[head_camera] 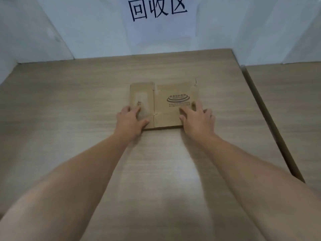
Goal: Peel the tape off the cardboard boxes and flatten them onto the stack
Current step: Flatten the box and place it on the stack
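Observation:
A flattened brown cardboard box (165, 101) lies on the wooden table (69, 101), near its middle. It has a printed oval logo on its right panel and a pale tape mark on its left flap. My left hand (130, 120) presses flat on the box's near left corner with its fingers spread. My right hand (198, 119) presses flat on the near right part, fingers straight and reaching over the print. A darker edge under the near side suggests more cardboard beneath, but I cannot tell for certain.
A white wall (104, 32) with large dark characters (157, 8) rises behind the table. A second wooden surface (286, 101) adjoins on the right, with a dark gap (265, 112) between them. White panels close the left side.

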